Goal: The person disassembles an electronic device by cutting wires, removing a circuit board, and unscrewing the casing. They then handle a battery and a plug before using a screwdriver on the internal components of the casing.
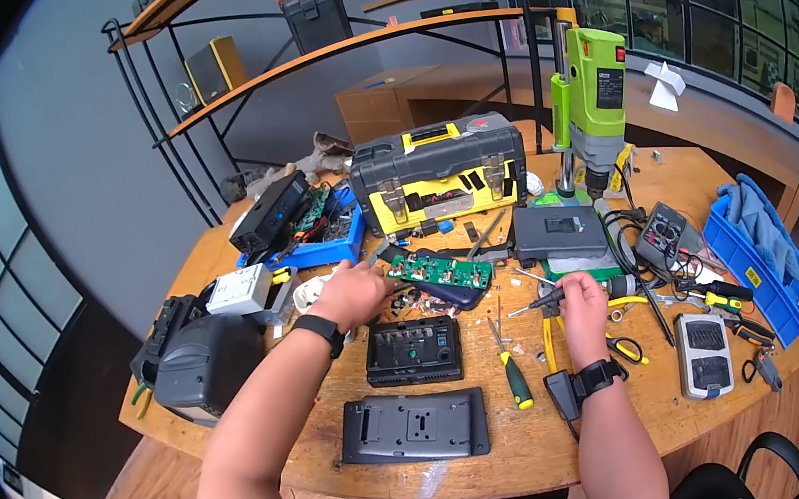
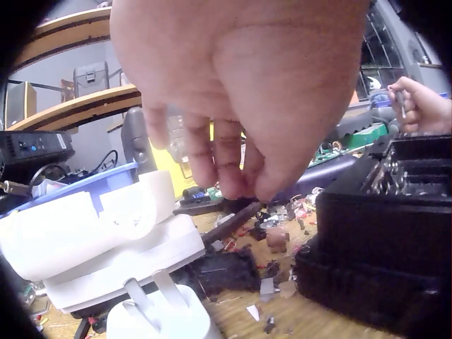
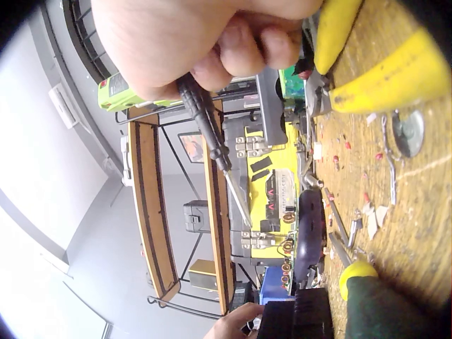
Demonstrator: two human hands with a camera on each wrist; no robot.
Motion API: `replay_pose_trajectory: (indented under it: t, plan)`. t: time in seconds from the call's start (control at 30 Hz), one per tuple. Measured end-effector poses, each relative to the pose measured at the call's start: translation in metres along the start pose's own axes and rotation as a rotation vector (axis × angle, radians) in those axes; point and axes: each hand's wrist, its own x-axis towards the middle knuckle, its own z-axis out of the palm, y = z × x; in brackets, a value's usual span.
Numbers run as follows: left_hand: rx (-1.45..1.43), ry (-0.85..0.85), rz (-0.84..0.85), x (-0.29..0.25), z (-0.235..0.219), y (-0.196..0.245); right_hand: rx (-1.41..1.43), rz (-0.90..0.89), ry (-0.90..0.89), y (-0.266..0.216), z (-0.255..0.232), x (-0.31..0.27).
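My right hand (image 1: 583, 304) grips a slim screwdriver (image 3: 201, 116) by its black handle, the thin steel shaft pointing away to the left above the table. My left hand (image 1: 353, 294) reaches down over scattered small parts, fingers bent and tips close together beside a dark bar (image 2: 233, 222); I cannot tell whether they hold anything. Right of that hand, a green circuit board (image 1: 438, 270) lies on a dark blue, rounded object (image 1: 466, 295). Nearer me is an open black plastic housing (image 1: 413, 352), with a flat black cover (image 1: 413, 427) in front of it.
A green-handled screwdriver (image 1: 517, 380) lies between cover and yellow-handled pliers (image 1: 547, 336). Behind stand a black-and-yellow toolbox (image 1: 438, 172) and a green drill press (image 1: 595, 82). Blue bins (image 1: 319, 252) flank the work area. White plugs (image 2: 162, 311) sit beside my left hand.
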Motion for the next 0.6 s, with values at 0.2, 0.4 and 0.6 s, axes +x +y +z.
replay_pose_trajectory:
  t: [0.2, 0.4, 0.6]
  plan:
    - [-0.031, -0.048, -0.035, 0.011, 0.011, 0.001, -0.026, -0.057, 0.003, 0.007, 0.000, 0.003]
    - [-0.004, -0.106, -0.047, 0.021, 0.026, 0.000, 0.036, 0.032, -0.007, 0.000, -0.001, 0.000]
    - [-0.118, -0.114, -0.058, 0.023, 0.019, 0.005, 0.060, 0.030, -0.024, -0.003, 0.000, -0.002]
